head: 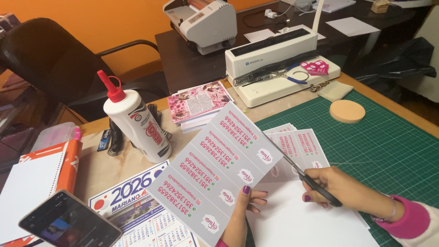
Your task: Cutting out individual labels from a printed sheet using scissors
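Fingers of the left hand (244, 208) are curled around the lower edge of a grey printed card sheet (215, 174), which is held tilted above the table (98, 171). Black-handled scissors (304, 176) are gripped by the right hand (340, 185), wrist bent inward, with the blades set against the sheet's right edge. White paper (302, 219) lies beneath both hands, over cut cards (299, 146) on a green cutting mat (393, 142). A smartphone (68, 224) and calendar (137, 210) are seen lower left. Farther off, a glue bottle (135, 121), a cork disc (347, 111) and a comb binding machine (279, 64) are seen.
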